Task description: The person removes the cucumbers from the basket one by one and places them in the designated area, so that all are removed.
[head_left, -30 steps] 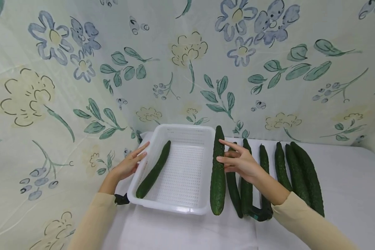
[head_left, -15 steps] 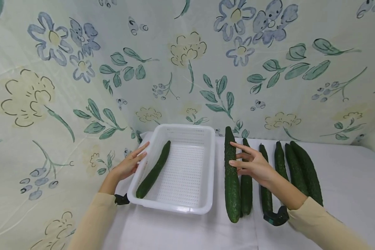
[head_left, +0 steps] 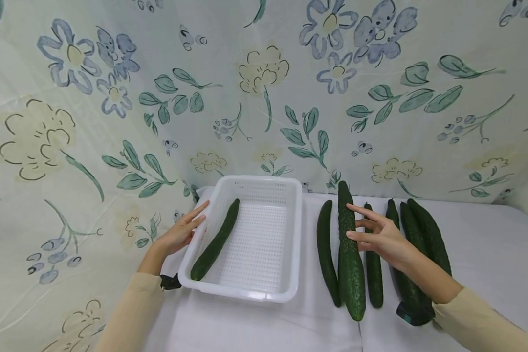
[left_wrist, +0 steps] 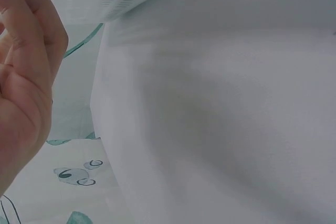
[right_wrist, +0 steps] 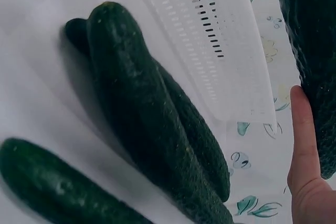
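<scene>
Right hand (head_left: 380,238) lies with straight fingers against the big cucumber (head_left: 349,252), holding nothing, in the row on the white cloth (head_left: 479,254). From the head view, the left hand (head_left: 182,231) rests with relaxed fingers on the white basket (head_left: 290,234), where one cucumber in the basket (head_left: 215,239) already lies. Left wrist view: just a palm and cloth. Right wrist view: a finger (right_wrist: 303,135) beside dark skin, two cucumbers stacked near the basket wall. Looks like the picking step; next calls for curling fingers round the big one and lifting.
</scene>
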Demonstrator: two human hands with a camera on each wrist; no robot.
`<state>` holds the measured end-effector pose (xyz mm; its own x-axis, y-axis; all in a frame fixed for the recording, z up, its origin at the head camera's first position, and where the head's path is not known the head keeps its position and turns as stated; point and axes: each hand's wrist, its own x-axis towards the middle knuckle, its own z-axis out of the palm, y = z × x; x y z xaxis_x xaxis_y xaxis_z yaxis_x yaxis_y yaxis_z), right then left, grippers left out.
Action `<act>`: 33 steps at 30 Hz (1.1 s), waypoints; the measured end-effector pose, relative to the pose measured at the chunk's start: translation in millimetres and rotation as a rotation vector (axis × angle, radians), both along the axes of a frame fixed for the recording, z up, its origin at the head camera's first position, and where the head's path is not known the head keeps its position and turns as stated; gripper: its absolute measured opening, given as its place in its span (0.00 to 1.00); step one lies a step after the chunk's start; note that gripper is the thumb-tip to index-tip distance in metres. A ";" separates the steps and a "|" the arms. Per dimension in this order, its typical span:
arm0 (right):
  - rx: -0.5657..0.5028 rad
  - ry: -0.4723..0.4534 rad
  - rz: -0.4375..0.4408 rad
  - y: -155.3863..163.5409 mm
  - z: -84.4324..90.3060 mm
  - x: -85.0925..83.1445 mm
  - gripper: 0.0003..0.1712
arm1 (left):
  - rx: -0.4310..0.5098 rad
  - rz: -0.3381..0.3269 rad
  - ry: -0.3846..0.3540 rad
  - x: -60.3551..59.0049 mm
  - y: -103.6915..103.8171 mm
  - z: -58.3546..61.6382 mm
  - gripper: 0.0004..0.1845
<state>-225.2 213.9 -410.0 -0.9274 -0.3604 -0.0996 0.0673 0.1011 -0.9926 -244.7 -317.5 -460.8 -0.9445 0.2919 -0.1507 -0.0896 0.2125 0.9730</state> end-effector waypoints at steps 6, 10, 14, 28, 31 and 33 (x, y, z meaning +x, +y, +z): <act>0.032 0.015 -0.006 21.1 -3.3 -0.1 0.40 | 0.001 0.000 0.002 0.8 0.2 -0.5 0.26; 0.056 0.040 0.004 37.8 -4.2 0.1 0.39 | 0.004 -0.012 0.009 0.9 1.1 -0.1 0.27; 0.077 0.055 0.000 54.1 -6.9 1.2 0.39 | 0.019 -0.018 0.002 2.6 3.1 4.3 0.27; 0.096 0.093 -0.012 112.0 -17.6 1.9 0.38 | 0.047 -0.030 -0.042 10.3 9.8 23.6 0.28; 0.102 0.093 0.008 121.0 -18.4 2.4 0.38 | 0.051 -0.033 -0.043 10.2 10.2 23.0 0.28; 0.099 0.090 0.013 126.2 -19.2 3.0 0.38 | 0.051 -0.034 -0.043 10.3 10.6 23.2 0.28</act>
<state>-222.2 340.1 -429.2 -0.9294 -0.3653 -0.0519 -0.0235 0.1989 -0.9797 -234.4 -306.9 -437.6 -0.9268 0.3323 -0.1753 -0.1253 0.1664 0.9781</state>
